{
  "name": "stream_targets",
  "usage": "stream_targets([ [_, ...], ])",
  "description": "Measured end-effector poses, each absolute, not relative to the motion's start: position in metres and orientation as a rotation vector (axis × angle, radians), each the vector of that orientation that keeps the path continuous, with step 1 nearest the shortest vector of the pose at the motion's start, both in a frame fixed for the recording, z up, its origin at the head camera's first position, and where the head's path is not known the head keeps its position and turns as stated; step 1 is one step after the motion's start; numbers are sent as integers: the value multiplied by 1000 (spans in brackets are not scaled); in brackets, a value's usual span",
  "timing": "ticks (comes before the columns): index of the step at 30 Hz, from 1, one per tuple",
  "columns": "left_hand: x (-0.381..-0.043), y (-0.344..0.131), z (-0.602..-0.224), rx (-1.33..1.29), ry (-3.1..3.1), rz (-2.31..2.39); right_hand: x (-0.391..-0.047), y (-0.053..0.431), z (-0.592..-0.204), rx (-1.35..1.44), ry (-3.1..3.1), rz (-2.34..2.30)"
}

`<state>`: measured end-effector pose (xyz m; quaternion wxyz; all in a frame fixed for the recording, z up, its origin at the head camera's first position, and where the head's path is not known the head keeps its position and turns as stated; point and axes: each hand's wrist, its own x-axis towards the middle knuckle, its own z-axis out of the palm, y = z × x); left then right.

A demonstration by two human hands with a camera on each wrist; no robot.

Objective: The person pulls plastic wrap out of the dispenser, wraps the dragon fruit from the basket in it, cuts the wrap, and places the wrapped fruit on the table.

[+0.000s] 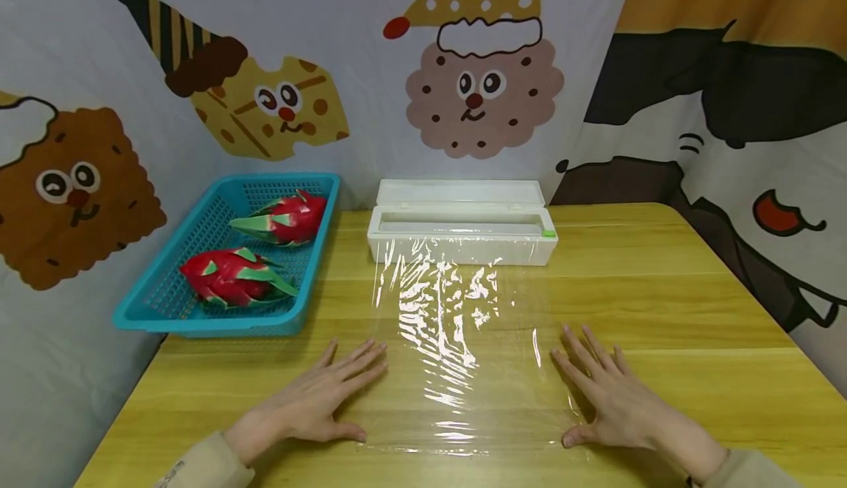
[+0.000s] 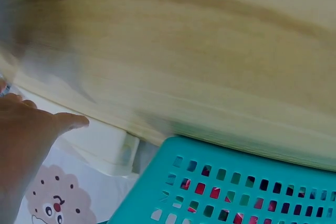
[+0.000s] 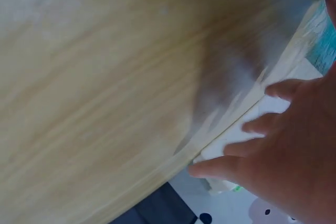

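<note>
A sheet of clear cling film point(image 1: 456, 341) lies flat on the wooden table point(image 1: 662, 289), drawn out from a white dispenser box point(image 1: 462, 232) whose lid stands open. My left hand point(image 1: 317, 400) lies flat with fingers spread on the film's left edge. My right hand point(image 1: 605, 396) lies flat with fingers spread on its right edge. In the left wrist view my left hand point(image 2: 23, 135) shows with straight fingers near the box point(image 2: 107, 148). In the right wrist view my right hand point(image 3: 283, 166) shows with its fingers stretched out.
A teal plastic basket point(image 1: 198, 319) at the table's left holds two red dragon fruits point(image 1: 231, 276) point(image 1: 284, 218); the basket point(image 2: 231, 182) also fills the lower part of the left wrist view. Cartoon-printed cloth hangs behind and on both sides of the table.
</note>
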<state>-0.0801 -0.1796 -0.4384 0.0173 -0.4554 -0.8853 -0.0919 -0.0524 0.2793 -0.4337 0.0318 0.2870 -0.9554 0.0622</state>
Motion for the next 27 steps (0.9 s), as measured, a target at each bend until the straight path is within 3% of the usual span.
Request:
stream_targets([
  [19, -80, -186, -441, -1211, -2951, -391, -55, 276, -424, 748, -3233, 312],
  [27, -77, -179, -395, -1125, -3202, -426, -55, 276, -424, 761, -3236, 320],
])
